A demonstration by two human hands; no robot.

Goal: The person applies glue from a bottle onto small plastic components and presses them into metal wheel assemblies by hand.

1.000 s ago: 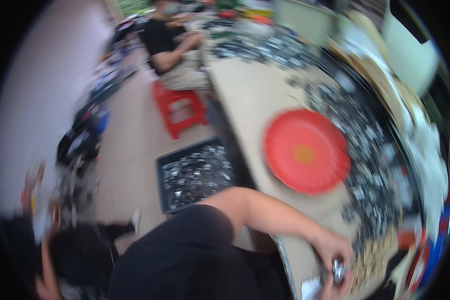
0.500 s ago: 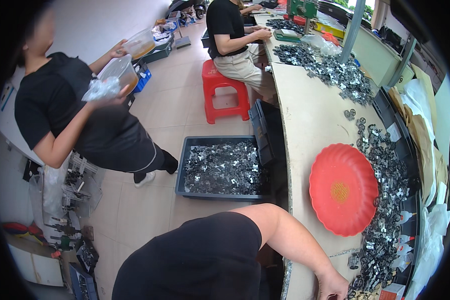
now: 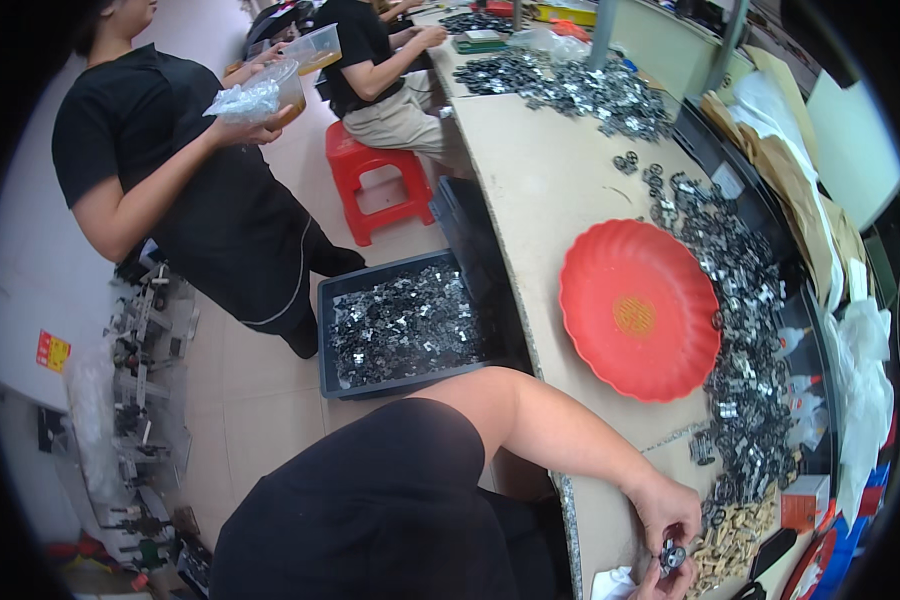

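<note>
Mid-assembly: both hands (image 3: 673,545) closed around a small round metal part (image 3: 673,556) at the counter (image 3: 550,190) edge; loose metal clips (image 3: 745,400) just beyond; next, careful finger alignment needed

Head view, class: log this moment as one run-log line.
left hand: pinching small metal part | right hand: at same part, grip unclear | red plate: empty | parts heap: beside plate
</note>
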